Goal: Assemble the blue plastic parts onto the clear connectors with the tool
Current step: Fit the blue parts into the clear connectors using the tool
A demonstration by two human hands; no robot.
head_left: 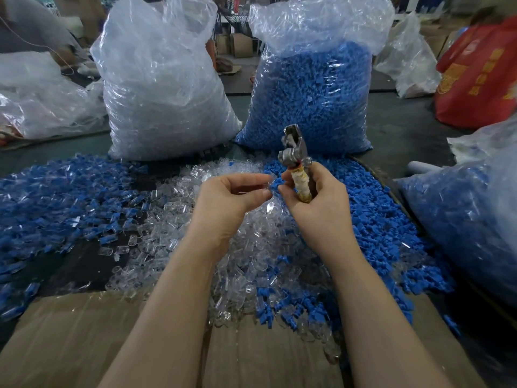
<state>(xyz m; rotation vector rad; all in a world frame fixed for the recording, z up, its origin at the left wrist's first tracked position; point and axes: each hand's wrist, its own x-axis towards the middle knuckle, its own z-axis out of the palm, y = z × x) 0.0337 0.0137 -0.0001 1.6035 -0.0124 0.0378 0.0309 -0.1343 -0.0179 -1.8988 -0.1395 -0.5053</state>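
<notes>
The right hand [316, 200] grips the tool [293, 155] upright by its wrapped handle, metal head pointing up. The left hand [232, 197] sits just beside it, fingers curled around a clear connector [267, 182], hard to make out. Below them, clear connectors [223, 247] are heaped on the desk [405, 130], with loose blue parts [377, 219] to the right. Behind stand a bag of clear pieces [167, 93] and a bag of blue pieces [310, 99].

Dim, flat overhead light; soft shadows. Glare on the clear bag [167, 79] at 11 o'clock. Wide-angle bending at edges, background blurred at 12.
</notes>
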